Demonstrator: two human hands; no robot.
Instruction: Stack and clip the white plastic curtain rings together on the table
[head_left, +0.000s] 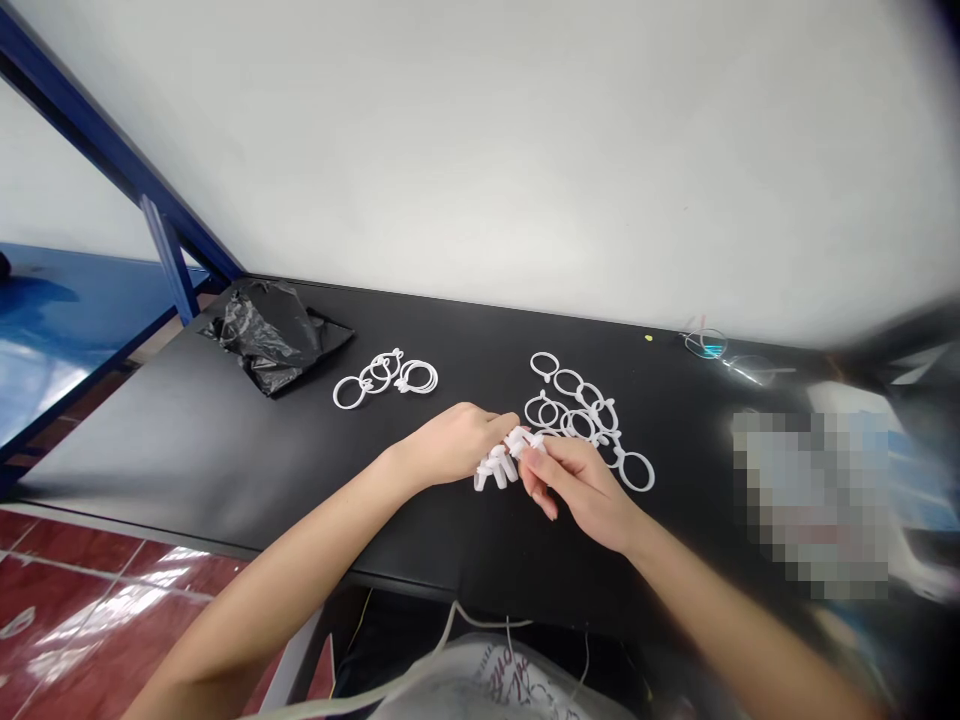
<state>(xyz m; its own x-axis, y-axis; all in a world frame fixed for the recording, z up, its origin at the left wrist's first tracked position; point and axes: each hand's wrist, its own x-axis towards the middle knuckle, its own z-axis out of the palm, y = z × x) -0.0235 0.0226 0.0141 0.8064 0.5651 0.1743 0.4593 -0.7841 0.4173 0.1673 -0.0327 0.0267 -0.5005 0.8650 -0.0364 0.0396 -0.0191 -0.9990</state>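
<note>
Above the black table, my left hand (pixel 454 445) is closed around a bunch of white plastic curtain rings (pixel 496 468), whose small end pieces stick out below the fingers. My right hand (pixel 581 487) meets it from the right, thumb and finger pinched on a white ring piece (pixel 534 442) at the edge of that bunch. Fingers hide much of what is held. Just beyond my right hand lies a spread of loose white curtain rings (pixel 636 471), each with a small eyelet. A smaller group of the same rings (pixel 349 393) rests beyond my left hand.
A crumpled black plastic bag (pixel 270 335) lies at the table's back left. Eyeglasses (pixel 705 344) sit near the white wall at the back right. A blurred, pixelated item (pixel 814 505) occupies the right side. Blue metal framing (pixel 176 260) rises at the left.
</note>
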